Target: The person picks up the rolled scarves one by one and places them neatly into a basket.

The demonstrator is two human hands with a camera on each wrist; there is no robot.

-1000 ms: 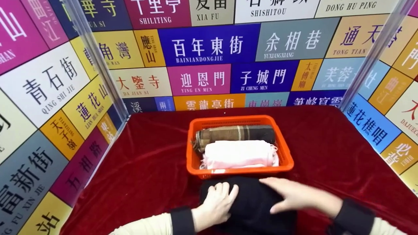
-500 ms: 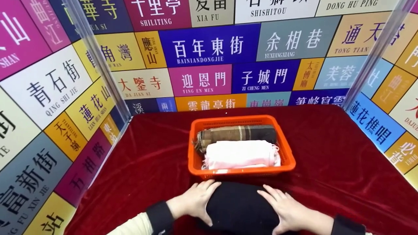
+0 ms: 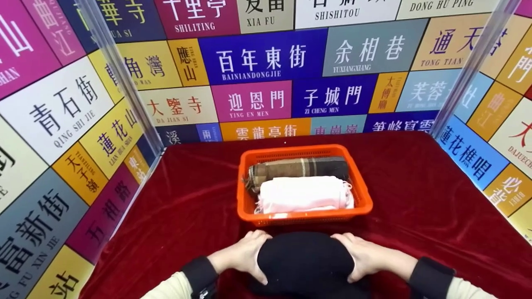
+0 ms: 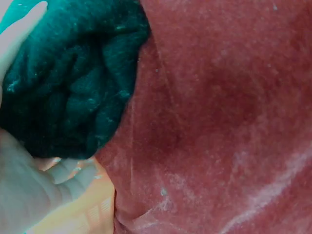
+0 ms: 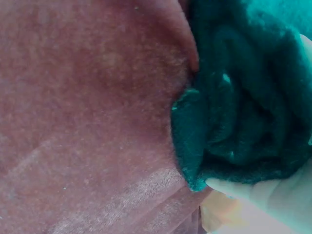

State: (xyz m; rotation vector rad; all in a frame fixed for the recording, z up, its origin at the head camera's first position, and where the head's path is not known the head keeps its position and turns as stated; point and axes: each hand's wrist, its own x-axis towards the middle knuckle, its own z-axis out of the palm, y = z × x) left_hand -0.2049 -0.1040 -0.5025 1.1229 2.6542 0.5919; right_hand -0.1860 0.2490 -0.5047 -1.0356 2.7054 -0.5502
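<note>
A thick black cloth roll lies at the near side of the red-covered table, bulging upward in the middle. My left hand grips its left end, thumb on the near side and fingers at the far side. The right hand holds the opposite end in the same way. In the left wrist view the roll's layered end looks dark green, between thumb and fingers. Folded layers also show at the other end in the right wrist view, with a loose flap hanging from it.
Just beyond the roll stands an orange plastic basket. Inside are a rolled brown plaid scarf and a pink fringed one. Wrinkled red velvet covers the table, and printed panels wall it at the back and sides.
Both hands have shifted from the top of the black cloth to its two ends. The cloth is drawn together into a rounder, narrower bundle. The basket has not moved.
</note>
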